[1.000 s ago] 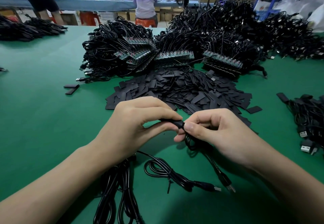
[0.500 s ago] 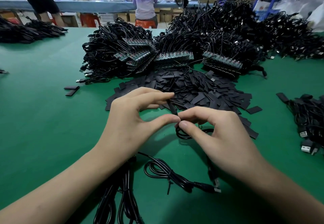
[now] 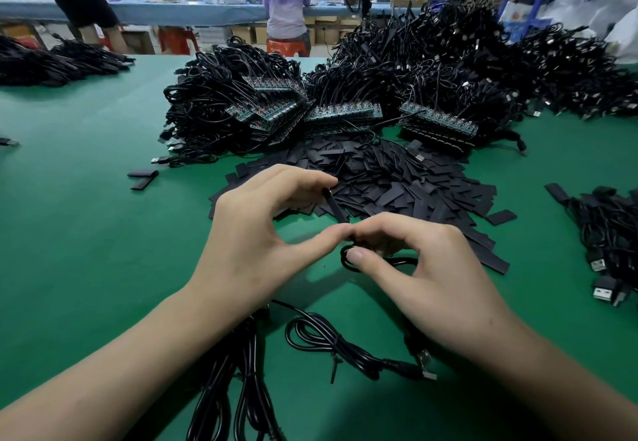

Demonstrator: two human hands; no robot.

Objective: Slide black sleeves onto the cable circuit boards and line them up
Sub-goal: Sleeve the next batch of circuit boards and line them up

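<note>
Sleeve (image 3: 335, 206), black and narrow, stands tilted just above the green table (image 3: 86, 233), gripped by my left hand (image 3: 262, 233). My forefinger curls over its upper end and my thumb closes in at its lower end, so it spans the gap between those two fingertips. My right hand (image 3: 428, 278) meets it from the other side, with its forefinger tip touching my left thumb right at the sleeve's lower end. Its thumb and curled fingers pinch a loop of thin black cable (image 3: 346, 264) that comes out just beneath. Whether a circuit board sits inside the sleeve I cannot tell. Just beyond my fingers lies the heap of loose sleeves (image 3: 397, 185), and behind that are the cable bundles (image 3: 224, 102) with their rows of circuit boards (image 3: 341, 112). Near my wrists lie more cables (image 3: 241, 371), one of them a coiled cable (image 3: 331, 340) between my forearms.
</note>
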